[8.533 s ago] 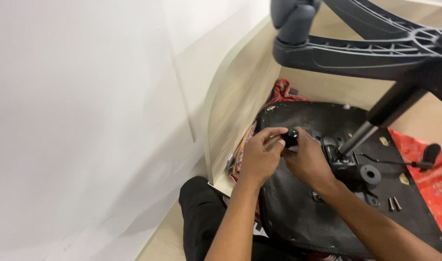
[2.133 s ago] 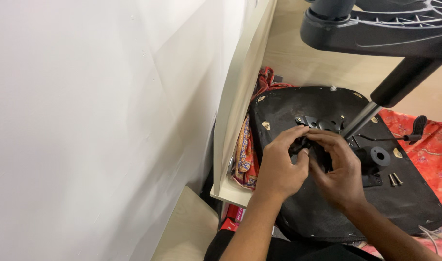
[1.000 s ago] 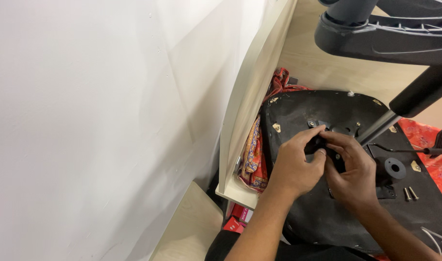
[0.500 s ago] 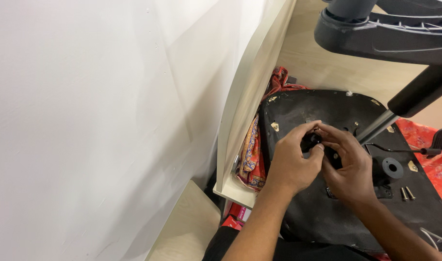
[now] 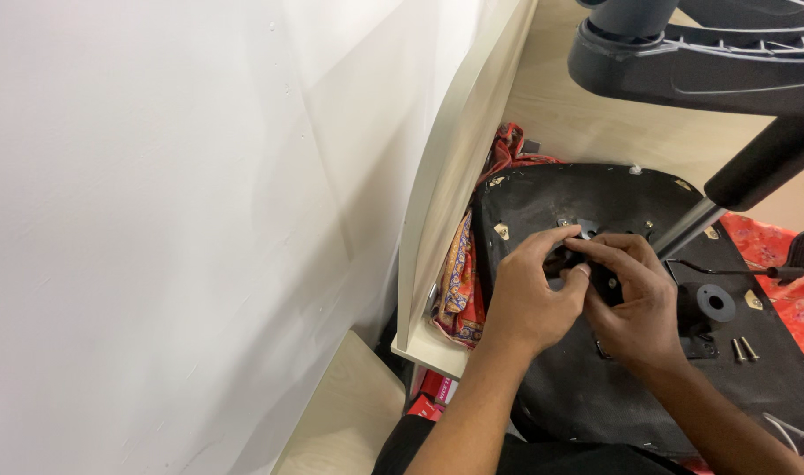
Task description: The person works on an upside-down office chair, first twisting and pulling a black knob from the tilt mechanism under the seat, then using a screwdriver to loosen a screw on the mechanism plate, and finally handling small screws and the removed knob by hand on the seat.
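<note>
Evidently both hands work on a small black fitting at the middle of the upturned chair seat.

Left hand and right hand meet over the black fitting; fingertips pinch it from both sides, each grip clenched on it. It looks hard, stiff, light and mostly hidden, best taken at its edges. The seat underside, a broad black fabric-covered panel, seems heavy and rigid, lying on red patterned cloth on the floor. Two loose screws rest right of the hands, near the lever.
</note>
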